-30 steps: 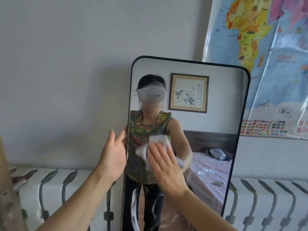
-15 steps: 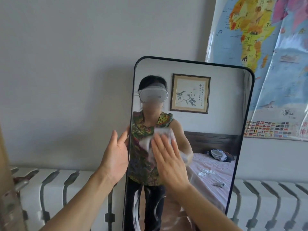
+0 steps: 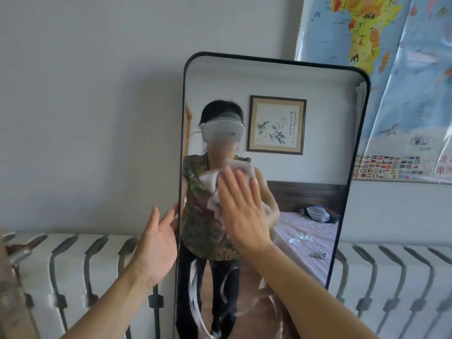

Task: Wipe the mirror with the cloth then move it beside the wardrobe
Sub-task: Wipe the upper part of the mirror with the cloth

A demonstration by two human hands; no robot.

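Note:
A tall mirror with a thin black frame leans upright against the grey wall. My right hand lies flat on the glass and presses a white cloth against it; most of the cloth is hidden under the palm. My left hand holds the mirror's left edge, fingers spread along the frame. Wet smear marks streak the lower glass. The glass reflects a person with a white headset, a bed and a framed picture.
A white radiator runs along the wall behind the mirror on both sides. A large coloured world map hangs on the wall at the upper right. Something brown sits at the far left edge.
My right hand and the cloth have slid upward and a little to the right on the glass. My left hand has stayed on the mirror's left edge. The view has drifted slightly.

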